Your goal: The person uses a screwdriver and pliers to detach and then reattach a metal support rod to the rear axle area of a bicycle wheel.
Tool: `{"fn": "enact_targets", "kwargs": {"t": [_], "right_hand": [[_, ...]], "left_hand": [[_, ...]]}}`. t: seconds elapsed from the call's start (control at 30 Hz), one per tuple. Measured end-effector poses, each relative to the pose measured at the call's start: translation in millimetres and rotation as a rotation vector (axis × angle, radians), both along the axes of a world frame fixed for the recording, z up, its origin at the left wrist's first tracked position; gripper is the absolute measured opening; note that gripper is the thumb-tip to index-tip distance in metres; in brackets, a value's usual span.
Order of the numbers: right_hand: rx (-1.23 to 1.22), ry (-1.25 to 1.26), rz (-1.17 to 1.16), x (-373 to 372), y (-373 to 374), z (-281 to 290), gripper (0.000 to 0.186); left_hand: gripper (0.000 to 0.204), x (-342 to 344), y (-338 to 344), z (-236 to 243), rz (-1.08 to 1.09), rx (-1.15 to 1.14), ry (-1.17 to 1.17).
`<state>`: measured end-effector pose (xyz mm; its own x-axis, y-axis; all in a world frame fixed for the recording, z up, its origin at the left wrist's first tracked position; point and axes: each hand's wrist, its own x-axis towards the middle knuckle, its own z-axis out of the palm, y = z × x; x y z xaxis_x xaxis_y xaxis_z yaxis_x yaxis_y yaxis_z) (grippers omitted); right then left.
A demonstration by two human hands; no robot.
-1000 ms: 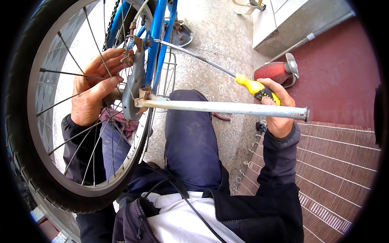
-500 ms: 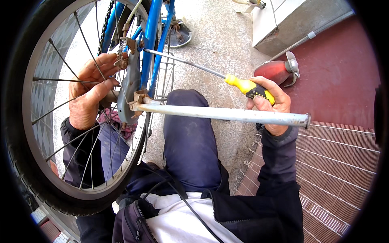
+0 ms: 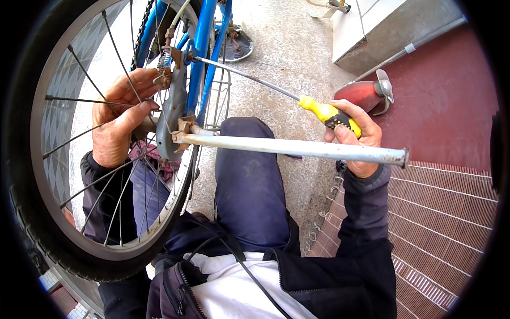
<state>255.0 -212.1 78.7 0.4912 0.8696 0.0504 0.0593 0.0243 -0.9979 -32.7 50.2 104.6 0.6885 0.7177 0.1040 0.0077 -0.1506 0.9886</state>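
Observation:
My right hand (image 3: 357, 133) is closed around the yellow and black handle of a screwdriver (image 3: 323, 112). Its long shaft runs left, and the tip meets a bolt beside the blue bicycle frame (image 3: 204, 37). Behind the spokes of the bicycle wheel (image 3: 38, 133), my left hand (image 3: 118, 119) has its fingers curled at a rusty brake arm (image 3: 163, 80) with a small spring. The thumb lies near the hub, partly behind spokes. A grey brake cover (image 3: 169, 127) sits between the hand and the frame. Below the screwdriver, a pale metal kickstand (image 3: 297, 148) sticks out to the right.
A red rounded object with a metal end (image 3: 364, 94) lies on the dark red floor at right. A ribbed brown mat (image 3: 435, 223) is below it. At the upper right stands a tiled block (image 3: 393, 37). A pinkish cloth (image 3: 167, 167) shows behind the spokes.
The wheel, frame and kickstand have shifted very slightly to the right, and the screwdriver with them. Both hands keep the same hold.

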Motion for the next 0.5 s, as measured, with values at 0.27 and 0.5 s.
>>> {"fn": "enact_targets", "kwargs": {"t": [0.27, 0.5], "right_hand": [[0.087, -0.092, -0.041, 2.2, 3.0, -2.6, 0.047], [0.030, -0.010, 0.036, 7.7, 0.9, -0.1, 0.039]], "left_hand": [[0.048, 1.4, -0.4, 0.9, -0.014, 0.005, -0.007], [0.047, 1.7, -1.4, 1.8, -0.012, -0.008, -0.005]]}}
